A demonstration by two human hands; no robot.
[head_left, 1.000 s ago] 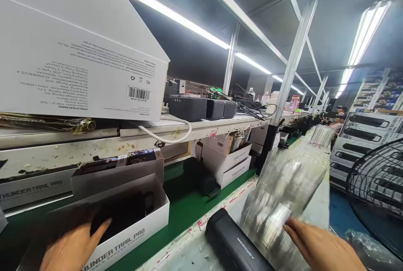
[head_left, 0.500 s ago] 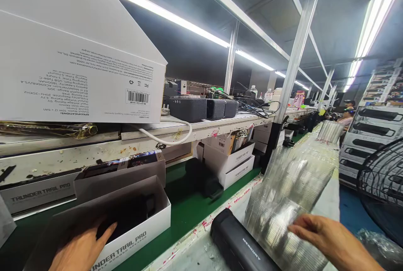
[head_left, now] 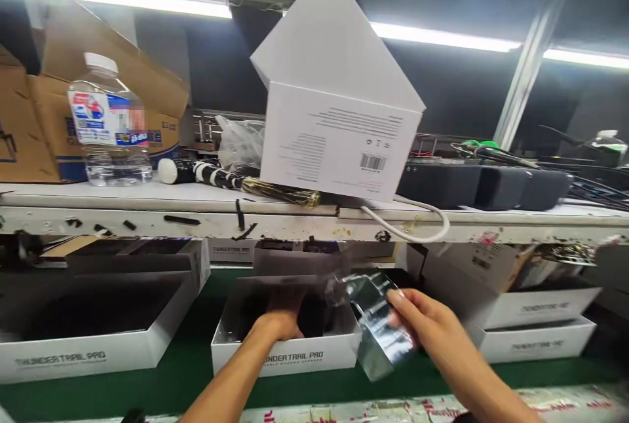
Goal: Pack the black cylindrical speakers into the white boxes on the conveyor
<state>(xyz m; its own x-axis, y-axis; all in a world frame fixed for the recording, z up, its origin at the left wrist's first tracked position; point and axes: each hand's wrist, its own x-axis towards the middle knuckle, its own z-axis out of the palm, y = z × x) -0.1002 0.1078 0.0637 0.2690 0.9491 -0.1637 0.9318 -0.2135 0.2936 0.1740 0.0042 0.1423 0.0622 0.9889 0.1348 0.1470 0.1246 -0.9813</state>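
My left hand reaches into an open white "Thunder Trail Pro" box, its fingers lost in the dark inside beside something black. Whether they grip anything is hidden. Pinched between the thumb and fingers of my right hand is a clear plastic tray, thin and shiny. The tray tilts over the right end of the box, blurred by motion.
Another open white box with dark contents stands at left on the green belt. Stacked boxes stand at right. On the shelf above are a water bottle, a folded white carton and black speakers.
The view has swung left. My right hand has left the stack of clear trays and brought one to the box. My left hand is still inside the box.
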